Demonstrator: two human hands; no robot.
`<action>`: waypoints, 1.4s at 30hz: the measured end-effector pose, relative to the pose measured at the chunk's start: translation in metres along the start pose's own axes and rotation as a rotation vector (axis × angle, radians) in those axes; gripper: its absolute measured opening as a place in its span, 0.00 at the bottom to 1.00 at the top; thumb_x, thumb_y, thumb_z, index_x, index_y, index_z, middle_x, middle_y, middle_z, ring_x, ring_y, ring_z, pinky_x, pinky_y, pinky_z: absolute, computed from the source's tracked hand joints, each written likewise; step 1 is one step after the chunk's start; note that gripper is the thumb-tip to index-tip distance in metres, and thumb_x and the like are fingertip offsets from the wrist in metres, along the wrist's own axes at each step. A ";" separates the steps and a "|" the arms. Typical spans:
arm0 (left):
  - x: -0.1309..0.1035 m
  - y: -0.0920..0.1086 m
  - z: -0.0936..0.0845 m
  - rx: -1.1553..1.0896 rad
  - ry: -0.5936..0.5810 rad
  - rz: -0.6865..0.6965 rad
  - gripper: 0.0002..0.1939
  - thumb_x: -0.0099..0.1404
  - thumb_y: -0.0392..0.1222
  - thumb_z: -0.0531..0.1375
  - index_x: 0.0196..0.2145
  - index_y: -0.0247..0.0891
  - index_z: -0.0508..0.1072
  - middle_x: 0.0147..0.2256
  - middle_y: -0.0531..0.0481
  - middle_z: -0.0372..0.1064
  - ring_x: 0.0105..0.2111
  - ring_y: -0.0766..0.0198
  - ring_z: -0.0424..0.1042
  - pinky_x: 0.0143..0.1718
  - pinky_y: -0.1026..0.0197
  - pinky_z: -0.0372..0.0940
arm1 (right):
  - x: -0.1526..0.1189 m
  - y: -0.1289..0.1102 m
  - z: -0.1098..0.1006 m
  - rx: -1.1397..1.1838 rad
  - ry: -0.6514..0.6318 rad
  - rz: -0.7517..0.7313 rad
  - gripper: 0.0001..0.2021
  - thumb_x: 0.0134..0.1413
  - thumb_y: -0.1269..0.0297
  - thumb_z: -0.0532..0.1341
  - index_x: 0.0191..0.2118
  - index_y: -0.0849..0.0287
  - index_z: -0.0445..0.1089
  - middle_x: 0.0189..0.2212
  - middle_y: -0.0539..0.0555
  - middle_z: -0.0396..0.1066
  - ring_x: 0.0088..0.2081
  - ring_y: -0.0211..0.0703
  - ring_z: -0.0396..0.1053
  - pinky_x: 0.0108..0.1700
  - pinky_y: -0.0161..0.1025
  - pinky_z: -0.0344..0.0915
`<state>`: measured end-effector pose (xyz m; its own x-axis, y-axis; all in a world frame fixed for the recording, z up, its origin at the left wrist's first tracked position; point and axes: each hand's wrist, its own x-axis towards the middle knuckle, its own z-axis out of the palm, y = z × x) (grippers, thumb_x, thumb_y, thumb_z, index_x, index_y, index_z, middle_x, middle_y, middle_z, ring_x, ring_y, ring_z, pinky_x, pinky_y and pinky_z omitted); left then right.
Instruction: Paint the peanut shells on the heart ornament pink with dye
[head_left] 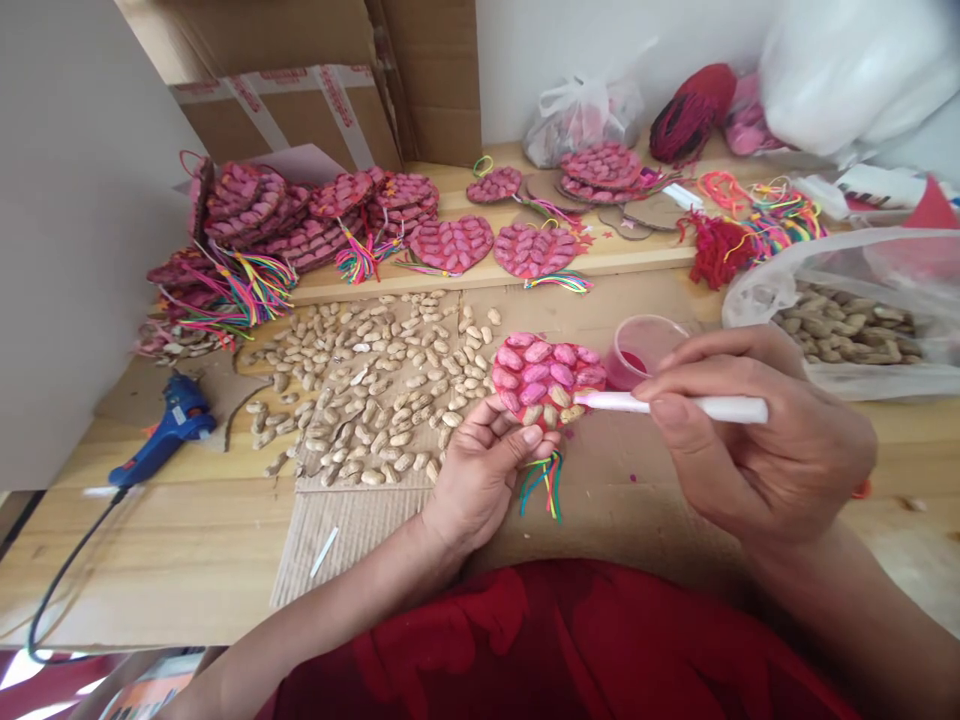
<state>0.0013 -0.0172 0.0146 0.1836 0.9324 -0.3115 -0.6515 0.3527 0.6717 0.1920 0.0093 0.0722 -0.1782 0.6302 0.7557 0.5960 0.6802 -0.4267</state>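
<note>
My left hand (487,465) grips the lower edge of a heart-shaped peanut ornament (536,370), its thumb across the front. Most peanuts on it are pink; a few near the bottom keep their tan shell colour. A tassel (544,485) of coloured cords dangles below. In my right hand (750,430) is a white paintbrush (697,407), pinched between thumb and fingers. Its pinkish tip touches or nearly touches the tan peanuts at the ornament's right side. Just behind stands a clear plastic cup (637,350) with pink paint in it.
Loose peanuts (390,400) cover the cardboard at left. A blue glue gun (169,425) lies beyond them, its cord trailing down. Finished pink ornaments (300,210) are piled along the raised back shelf. At right sits a plastic bag of peanuts (847,325), near tangled coloured cords (780,215).
</note>
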 end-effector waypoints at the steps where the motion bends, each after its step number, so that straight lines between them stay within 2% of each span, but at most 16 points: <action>1: 0.000 0.000 0.000 -0.002 0.002 -0.005 0.16 0.58 0.30 0.67 0.44 0.39 0.72 0.38 0.53 0.74 0.34 0.71 0.75 0.38 0.69 0.70 | 0.000 0.001 -0.001 0.000 0.030 0.022 0.07 0.50 0.72 0.65 0.36 0.54 0.74 0.28 0.50 0.75 0.35 0.47 0.71 0.41 0.50 0.67; 5: -0.001 0.001 -0.001 -0.008 0.006 -0.023 0.14 0.58 0.30 0.67 0.42 0.38 0.73 0.37 0.53 0.74 0.33 0.71 0.76 0.36 0.70 0.71 | 0.003 0.014 -0.006 -0.116 0.194 0.142 0.04 0.54 0.68 0.64 0.36 0.53 0.75 0.30 0.53 0.74 0.34 0.47 0.71 0.40 0.49 0.66; 7: -0.001 0.002 -0.001 -0.017 0.011 -0.026 0.14 0.57 0.30 0.68 0.41 0.38 0.73 0.37 0.53 0.74 0.33 0.70 0.76 0.34 0.71 0.71 | 0.004 0.027 -0.009 -0.218 0.208 0.137 0.02 0.53 0.65 0.65 0.34 0.54 0.74 0.27 0.52 0.73 0.32 0.45 0.69 0.38 0.46 0.64; 11: -0.001 0.003 0.000 -0.024 0.002 -0.026 0.13 0.58 0.29 0.67 0.40 0.37 0.72 0.35 0.54 0.73 0.32 0.71 0.75 0.33 0.71 0.71 | 0.006 0.045 -0.010 -0.386 0.064 0.128 0.03 0.53 0.62 0.66 0.32 0.53 0.72 0.26 0.52 0.74 0.33 0.45 0.69 0.40 0.45 0.63; 16: -0.001 0.003 -0.001 -0.027 -0.002 -0.029 0.13 0.59 0.29 0.66 0.41 0.36 0.72 0.35 0.54 0.73 0.32 0.71 0.75 0.32 0.71 0.72 | 0.004 0.047 -0.007 -0.533 -0.082 0.185 0.09 0.57 0.57 0.62 0.31 0.55 0.72 0.26 0.54 0.73 0.34 0.48 0.66 0.44 0.50 0.62; 19: -0.001 0.003 -0.001 -0.030 -0.004 -0.028 0.13 0.59 0.29 0.67 0.41 0.37 0.72 0.35 0.54 0.72 0.33 0.71 0.75 0.32 0.71 0.71 | 0.002 0.048 -0.006 -0.606 -0.129 0.195 0.10 0.57 0.55 0.62 0.31 0.55 0.74 0.28 0.56 0.73 0.37 0.51 0.66 0.45 0.51 0.61; 23: -0.001 0.004 -0.001 -0.034 -0.008 -0.025 0.13 0.58 0.29 0.67 0.40 0.37 0.73 0.35 0.54 0.73 0.32 0.71 0.75 0.32 0.71 0.71 | 0.000 0.052 -0.004 -0.623 -0.152 0.167 0.11 0.56 0.54 0.62 0.30 0.55 0.74 0.28 0.56 0.72 0.35 0.50 0.65 0.43 0.50 0.61; 32: 0.000 0.003 0.000 -0.053 0.006 -0.032 0.13 0.58 0.28 0.67 0.39 0.37 0.73 0.36 0.54 0.75 0.33 0.70 0.76 0.33 0.71 0.72 | 0.006 0.047 -0.006 -0.542 0.005 0.104 0.09 0.54 0.57 0.65 0.29 0.58 0.74 0.27 0.55 0.73 0.34 0.46 0.68 0.45 0.47 0.63; 38: 0.000 0.003 -0.001 -0.064 -0.007 -0.034 0.13 0.59 0.28 0.66 0.40 0.37 0.73 0.37 0.53 0.75 0.33 0.70 0.76 0.33 0.71 0.72 | 0.007 0.048 -0.009 -0.554 -0.015 0.057 0.07 0.53 0.60 0.65 0.30 0.57 0.74 0.25 0.54 0.74 0.33 0.46 0.68 0.41 0.45 0.64; 42: -0.001 0.004 -0.001 -0.061 -0.001 -0.043 0.13 0.59 0.28 0.66 0.41 0.37 0.73 0.36 0.53 0.75 0.33 0.70 0.76 0.33 0.71 0.72 | 0.007 0.035 -0.011 -0.381 0.183 0.123 0.03 0.53 0.64 0.65 0.33 0.57 0.75 0.27 0.53 0.74 0.34 0.45 0.70 0.43 0.46 0.66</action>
<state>-0.0022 -0.0171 0.0172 0.2133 0.9165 -0.3385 -0.6867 0.3871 0.6153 0.2205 0.0331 0.0682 0.0338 0.5979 0.8009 0.8567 0.3954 -0.3314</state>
